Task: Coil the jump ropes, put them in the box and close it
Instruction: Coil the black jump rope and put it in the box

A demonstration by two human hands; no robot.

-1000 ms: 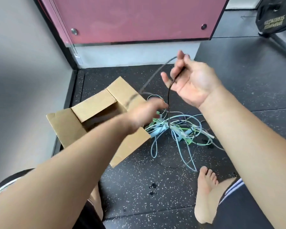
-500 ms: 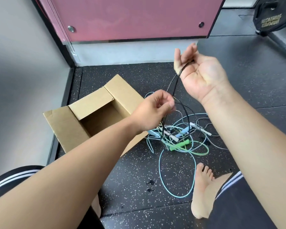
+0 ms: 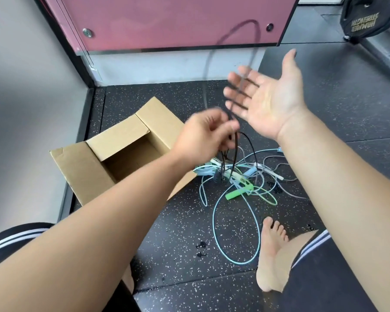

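My left hand [image 3: 206, 134] grips a bunch of black jump rope [image 3: 234, 143] strands above the floor, beside the open cardboard box [image 3: 81, 167]. A blurred loop of the same black rope arcs up in front of the pink panel and crosses the fingers of my right hand [image 3: 266, 102]. That hand is held palm up with fingers spread and straight. Below lies a tangle of light-blue, green and grey jump ropes [image 3: 241, 183], with a green handle [image 3: 239, 192] and a large blue loop [image 3: 236, 233] spreading toward me. The box looks empty inside.
A grey wall stands left, and a pink panel [image 3: 167, 21] with a white base at the back. A black weight plate [image 3: 372, 16] leans at the top right. My bare right foot [image 3: 271, 251] rests on the speckled rubber floor near the blue loop.
My right hand opened from holding the black rope to a flat spread palm. The rope's loop swung up high. My left hand rose and gathered more black strands.
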